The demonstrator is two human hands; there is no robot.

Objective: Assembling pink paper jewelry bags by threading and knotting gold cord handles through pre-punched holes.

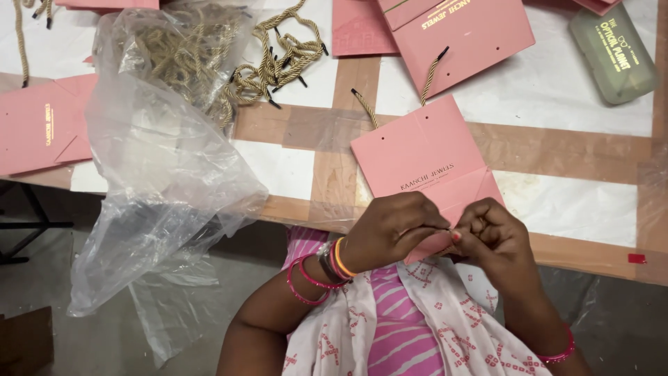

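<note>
Here, at the table's [577, 209] near edge, both hands meet over the near end of a flat pink bag [421, 157]. The left hand [393, 230] is curled, fingers pinched on something thin at the bag's near edge; what exactly it pinches is too small to tell. The right hand [490, 233] is clenched too, its fingertips gripping the same folded edge. The bag lies with its long axis running from the near edge away and slightly left, its open end pointing away from the person. One gold cord [430, 73] is threaded there, both ends showing past the far edge.

Left of the bag, a clear plastic sack [163, 160] spills over the near edge and hangs down; its upper part holds a tangle of gold cords, too many to count. Just beyond it a loose heap of cords [278, 66] lies on the table.

Four more pink bags are plain: one at the left edge [42, 129], two overlapping toward the far edge [463, 38] and [355, 28], and a sliver at the far left corner [104, 3]. One green case [612, 52] sits at the far right corner, shut.
</note>
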